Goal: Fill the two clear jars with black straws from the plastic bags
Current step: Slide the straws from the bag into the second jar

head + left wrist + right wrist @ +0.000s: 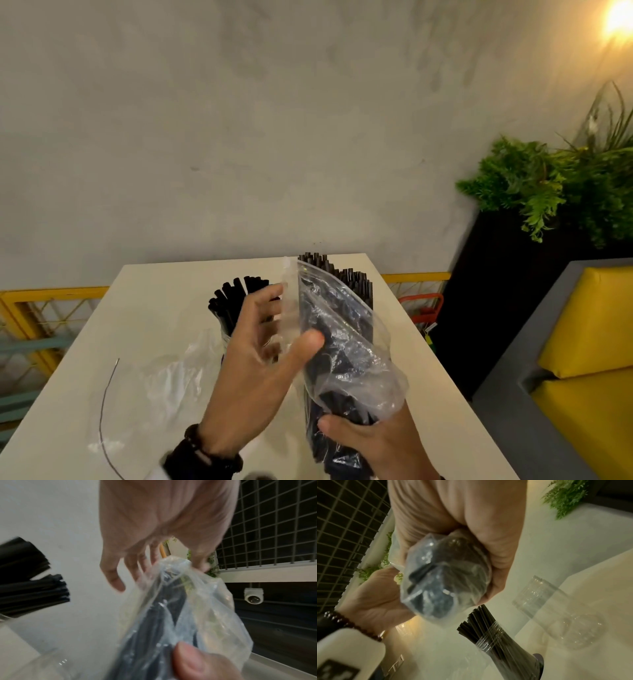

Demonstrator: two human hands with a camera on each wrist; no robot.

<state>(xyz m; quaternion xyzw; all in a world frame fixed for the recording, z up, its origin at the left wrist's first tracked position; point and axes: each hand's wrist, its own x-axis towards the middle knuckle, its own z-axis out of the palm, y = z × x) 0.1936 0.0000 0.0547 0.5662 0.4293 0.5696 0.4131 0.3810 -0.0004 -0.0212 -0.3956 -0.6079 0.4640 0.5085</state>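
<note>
Bag (pixel 342 342), straws (pixel 342 404) inside, table (pixel 154 308) beneath it. Left of bag: jar (pixel 496 649) with straws in it, then empty bag (pixel 174 380), then wire (pixel 106 404), all on table. Behind bag: second straw bundle (pixel 356 282); right of bag, off table: planter (pixel 548 192).

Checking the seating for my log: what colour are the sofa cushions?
Yellow. The cushions show best in the head view, on the right.
</note>
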